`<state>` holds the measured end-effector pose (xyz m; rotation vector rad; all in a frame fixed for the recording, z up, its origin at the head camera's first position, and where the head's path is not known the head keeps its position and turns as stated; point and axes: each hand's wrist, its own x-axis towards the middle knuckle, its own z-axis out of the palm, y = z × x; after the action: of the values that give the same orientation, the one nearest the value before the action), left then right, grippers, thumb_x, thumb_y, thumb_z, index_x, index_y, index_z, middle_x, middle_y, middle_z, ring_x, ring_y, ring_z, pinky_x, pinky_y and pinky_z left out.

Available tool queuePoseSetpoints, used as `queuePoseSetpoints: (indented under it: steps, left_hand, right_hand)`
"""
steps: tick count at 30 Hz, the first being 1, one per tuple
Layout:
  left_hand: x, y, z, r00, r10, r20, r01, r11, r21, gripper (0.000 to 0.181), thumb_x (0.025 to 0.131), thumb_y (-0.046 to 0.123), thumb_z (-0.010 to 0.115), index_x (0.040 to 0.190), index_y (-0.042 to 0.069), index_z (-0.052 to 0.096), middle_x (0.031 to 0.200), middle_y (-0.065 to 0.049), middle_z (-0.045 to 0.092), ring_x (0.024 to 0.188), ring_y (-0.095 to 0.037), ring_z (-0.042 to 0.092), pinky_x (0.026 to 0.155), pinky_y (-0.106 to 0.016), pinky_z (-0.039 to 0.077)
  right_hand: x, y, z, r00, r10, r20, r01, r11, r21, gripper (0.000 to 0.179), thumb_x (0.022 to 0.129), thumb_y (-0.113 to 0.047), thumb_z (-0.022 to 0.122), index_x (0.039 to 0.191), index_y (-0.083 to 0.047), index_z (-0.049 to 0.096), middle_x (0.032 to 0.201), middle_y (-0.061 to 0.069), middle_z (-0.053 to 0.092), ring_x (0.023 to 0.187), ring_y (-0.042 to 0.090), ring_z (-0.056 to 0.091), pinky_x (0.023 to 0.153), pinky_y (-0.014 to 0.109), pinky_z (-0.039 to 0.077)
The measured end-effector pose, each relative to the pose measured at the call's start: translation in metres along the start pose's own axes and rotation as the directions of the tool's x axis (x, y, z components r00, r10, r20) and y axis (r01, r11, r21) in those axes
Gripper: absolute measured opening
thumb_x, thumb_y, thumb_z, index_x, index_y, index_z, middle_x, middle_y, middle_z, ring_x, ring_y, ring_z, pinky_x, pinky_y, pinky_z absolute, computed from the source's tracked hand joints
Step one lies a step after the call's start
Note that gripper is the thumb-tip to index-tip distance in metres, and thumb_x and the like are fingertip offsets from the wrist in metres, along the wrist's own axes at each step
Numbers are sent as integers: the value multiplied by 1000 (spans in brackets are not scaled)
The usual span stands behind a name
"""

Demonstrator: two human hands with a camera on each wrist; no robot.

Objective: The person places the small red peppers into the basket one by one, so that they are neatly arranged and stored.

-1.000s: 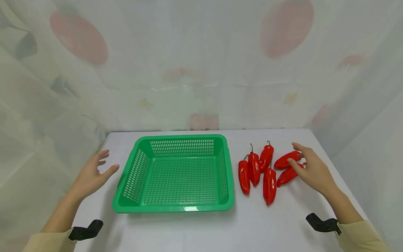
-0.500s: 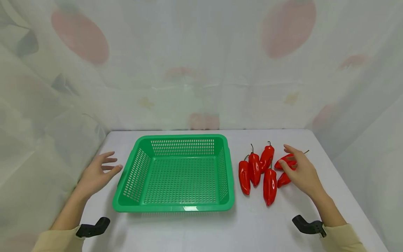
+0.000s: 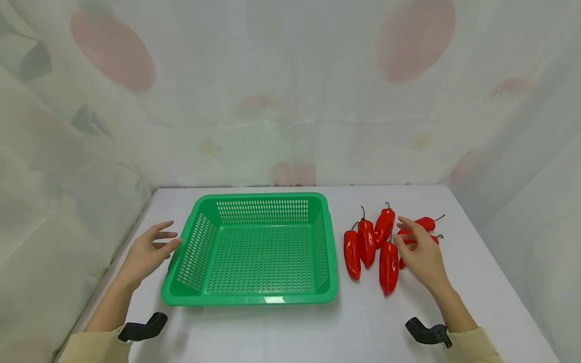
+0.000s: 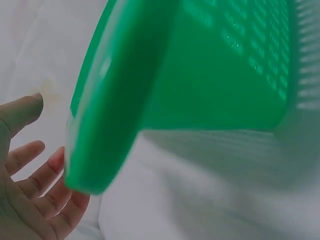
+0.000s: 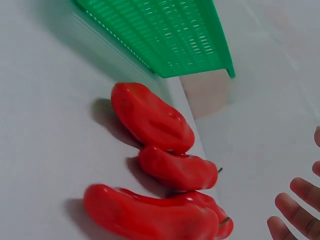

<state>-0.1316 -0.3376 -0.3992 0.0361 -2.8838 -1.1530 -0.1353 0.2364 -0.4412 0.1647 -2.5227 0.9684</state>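
Both hands are held farther inward than in the earlier frame, the left hand (image 3: 148,254) nearer the green basket (image 3: 227,301) and the right hand (image 3: 424,258) farther across the red peppers (image 3: 351,256). Nearest, the white surface (image 3: 263,333) is seen before the basket. By the left hand nothing is gripped; its fingers are loosely spread just beside the left rim, and whether contact is made cannot be told. By the right hand, too, nothing is held; its fingers are relaxed and parted from the thumb, and two peppers are partly hidden behind it. Thin, perforated plastic is judged light and slightly flexible, so the basket is best taken by its thick rim at opposite sides. To its right, six glossy peppers are laid, judged light, slippery and easily bruised; each is best pinched gently mid-body, since thin stems could be snapped. Farthest back, a patterned curtain (image 3: 340,156) is hung.
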Motion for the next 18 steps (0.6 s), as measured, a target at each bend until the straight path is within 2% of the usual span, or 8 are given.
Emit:
queuePoseSetpoints:
  steps: [4, 6, 7, 9, 11, 13, 15, 18]
  left_hand:
    - [1, -2, 3, 1000, -8, 5, 8, 1000, -16, 63, 93, 38, 51, 143, 6, 30, 123, -29, 49, 103, -43, 56, 69, -36, 56]
    - [2, -3, 5, 999, -27, 16, 27, 999, -20, 63, 93, 39, 50, 143, 6, 29, 123, -30, 48, 101, -43, 56, 68, -36, 56]
    - [3, -3, 5, 999, -39, 23, 39, 999, -23, 64, 93, 40, 49, 143, 5, 29, 122, -30, 48, 100, -41, 57, 66, -36, 56]
    - [3, -4, 7, 997, -61, 41, 63, 998, -29, 65, 94, 41, 48, 143, 5, 28, 121, -30, 49, 96, -38, 59, 64, -34, 55]
    - [3, -5, 8, 995, -77, 59, 79, 996, -39, 65, 94, 41, 48, 144, 5, 28, 119, -30, 50, 90, -31, 61, 62, -31, 54]
    - [3, -6, 10, 994, -83, 71, 87, 995, -48, 65, 93, 41, 49, 144, 5, 27, 117, -30, 51, 84, -24, 62, 61, -30, 53]
    - [3, -7, 11, 993, -83, 79, 87, 995, -53, 65, 93, 41, 49, 144, 6, 27, 115, -29, 52, 79, -19, 62, 60, -30, 53]
    - [4, -8, 13, 993, -80, 84, 85, 995, -60, 64, 94, 40, 49, 144, 6, 28, 111, -27, 54, 74, -16, 61, 60, -31, 54]
  right_hand:
    - [-1, 35, 26, 1000, -23, -16, 24, 999, 36, 56, 83, -19, 68, 134, -18, 47, 115, 10, 60, 82, 18, 61, 61, 20, 52]
    - [-1, 39, 33, 1000, -18, -8, 18, 998, 64, 57, 83, -20, 68, 135, -20, 46, 116, 10, 59, 84, 19, 61, 63, 26, 54]
    - [0, 44, 38, 1000, -21, -11, 22, 997, 80, 57, 83, -20, 68, 135, -21, 45, 116, 9, 59, 84, 17, 61, 63, 23, 54]
    - [0, 34, 39, 1000, -5, 3, 5, 993, 118, 56, 83, -19, 68, 135, -18, 46, 115, 11, 59, 84, 20, 61, 65, 28, 55]
    - [0, 13, 34, 999, 19, 27, -22, 991, 129, 53, 84, -18, 66, 134, -14, 47, 114, 13, 59, 86, 24, 61, 69, 38, 56]
    - [0, 4, 34, 999, 37, 37, -41, 992, 117, 51, 85, -18, 66, 132, -12, 47, 113, 12, 60, 86, 23, 61, 69, 38, 56]
    - [0, -11, 30, 995, 70, 64, -76, 994, 85, 48, 87, -18, 63, 132, -10, 47, 113, 12, 60, 88, 25, 61, 71, 45, 55]
    - [0, -16, 32, 991, 102, 89, -109, 992, 69, 47, 87, -19, 63, 131, -11, 47, 114, 11, 60, 89, 23, 60, 69, 40, 56]
